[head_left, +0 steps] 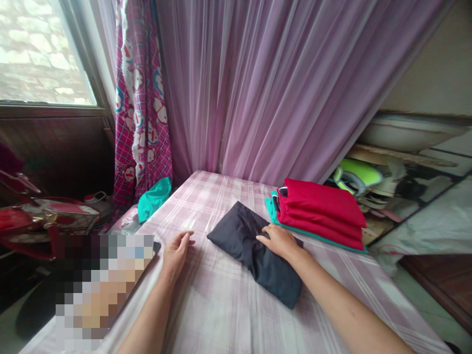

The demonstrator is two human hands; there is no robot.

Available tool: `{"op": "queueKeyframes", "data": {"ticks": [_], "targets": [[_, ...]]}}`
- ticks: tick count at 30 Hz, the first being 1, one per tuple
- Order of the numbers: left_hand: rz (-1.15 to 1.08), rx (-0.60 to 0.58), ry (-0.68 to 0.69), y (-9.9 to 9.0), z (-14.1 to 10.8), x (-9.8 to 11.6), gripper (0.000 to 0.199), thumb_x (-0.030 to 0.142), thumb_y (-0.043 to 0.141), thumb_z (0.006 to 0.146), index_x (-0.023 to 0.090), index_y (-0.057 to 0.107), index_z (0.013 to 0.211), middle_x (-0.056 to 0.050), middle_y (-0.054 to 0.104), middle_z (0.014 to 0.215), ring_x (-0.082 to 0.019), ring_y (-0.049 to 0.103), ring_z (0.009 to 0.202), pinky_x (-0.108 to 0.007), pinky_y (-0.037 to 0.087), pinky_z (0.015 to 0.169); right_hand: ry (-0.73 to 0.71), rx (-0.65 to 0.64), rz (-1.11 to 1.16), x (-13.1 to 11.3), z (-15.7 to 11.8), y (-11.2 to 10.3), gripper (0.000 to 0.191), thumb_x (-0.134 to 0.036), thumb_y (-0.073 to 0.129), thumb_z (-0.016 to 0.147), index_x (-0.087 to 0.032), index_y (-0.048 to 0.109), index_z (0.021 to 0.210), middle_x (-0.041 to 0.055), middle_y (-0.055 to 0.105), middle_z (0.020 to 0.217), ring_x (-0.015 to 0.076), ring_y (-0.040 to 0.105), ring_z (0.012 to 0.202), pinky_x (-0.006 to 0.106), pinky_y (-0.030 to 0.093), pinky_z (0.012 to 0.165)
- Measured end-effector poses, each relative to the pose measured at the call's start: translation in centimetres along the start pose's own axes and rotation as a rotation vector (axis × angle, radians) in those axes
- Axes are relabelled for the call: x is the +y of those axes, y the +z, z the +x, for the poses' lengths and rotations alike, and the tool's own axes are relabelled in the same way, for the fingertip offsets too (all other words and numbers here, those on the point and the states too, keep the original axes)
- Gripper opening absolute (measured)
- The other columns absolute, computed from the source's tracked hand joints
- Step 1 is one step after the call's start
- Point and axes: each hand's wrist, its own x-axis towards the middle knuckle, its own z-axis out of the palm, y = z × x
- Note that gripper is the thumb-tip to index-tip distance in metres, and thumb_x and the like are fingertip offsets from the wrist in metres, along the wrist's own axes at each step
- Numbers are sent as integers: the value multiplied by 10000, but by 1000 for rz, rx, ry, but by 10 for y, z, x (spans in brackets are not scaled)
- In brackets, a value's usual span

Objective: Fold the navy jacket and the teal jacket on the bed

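A dark navy cloth (pixel 247 241), folded into a rough rectangle, lies at a slant on a checked pink-and-white cover (pixel 210 295). My right hand (pixel 278 240) rests on top of it near its right side, thumb and fingers pointing left against the fabric, which creases around them. Whether the fingertips press or pinch is hard to see. To the left of the cloth, my left hand (pixel 177 250) is apart from it, just over the cover, its fingers loosely bent and holding nothing.
A stack of folded red cloth (pixel 320 211) sits on teal cloth (pixel 272 212) at the back right. A teal bundle (pixel 155 199) lies off the left edge. Along that edge is a blurred-out flat object (pixel 110 290). Purple curtains (pixel 250 88) hang behind; a cluttered shelf (pixel 405 157) stands right.
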Motion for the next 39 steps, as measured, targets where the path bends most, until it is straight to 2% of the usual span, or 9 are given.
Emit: {"op": "queueKeyframes", "data": {"ticks": [4,10,15,20,25,27,31,36,39], "targets": [[6,-8,3,1,1,0,621,767,690,619,201,742,869,-58,766,872,-213,732,710,-306,542,670,-23,-63,-37,-4,4,4,224,-290,503,982,-216,713,1000,78,731,1098,220,670,1050,300,451,857],[11,-13,9,1,1,-2,625,767,682,624,199,738,877,-62,769,882,-220,734,716,-304,540,654,1,-39,-68,-7,4,7,385,-521,540,952,-182,687,1060,135,700,1171,273,638,1119,339,454,890],[11,-19,17,1,2,-1,632,776,674,619,202,736,877,-68,775,900,-226,738,723,-305,540,649,-147,-117,-92,-14,8,8,217,-282,517,967,-189,710,1003,122,733,1132,229,647,1074,315,425,898],[-30,-14,6,1,1,1,650,788,680,596,198,730,865,-85,777,947,-222,739,720,-321,550,688,-172,-122,-19,-13,-4,-24,249,-248,487,922,-180,711,834,46,738,865,163,636,810,257,397,683],[-82,19,14,1,-3,1,622,763,683,628,193,733,874,-94,774,981,-219,735,724,-347,570,715,-426,-456,203,-21,-27,-66,192,-221,587,789,-174,667,621,-48,557,549,98,496,569,218,311,538],[-94,25,1,1,-3,2,601,744,686,641,191,733,874,-92,772,984,-216,733,730,-345,569,715,-438,-476,125,-30,-18,-82,179,-205,597,774,-175,689,623,-37,576,550,104,503,568,224,312,543],[-93,37,-19,1,-3,2,558,707,687,661,195,732,878,-78,767,972,-207,730,731,-333,556,725,-215,-41,-182,-48,43,-138,202,-240,578,828,-158,759,788,59,724,787,163,609,739,258,337,617],[-90,60,-15,-1,1,-1,542,690,685,682,197,742,899,-71,771,974,-200,734,730,-326,555,744,139,820,-30,-54,127,-228,480,-269,279,1008,-51,680,1158,203,695,1126,229,637,983,322,403,776],[-90,61,-8,-1,3,-4,551,703,685,679,198,745,891,-77,776,966,-211,735,721,-334,564,723,97,800,8,-55,145,-224,421,-296,353,989,-104,709,1104,170,716,1087,246,654,986,332,438,804]]}}
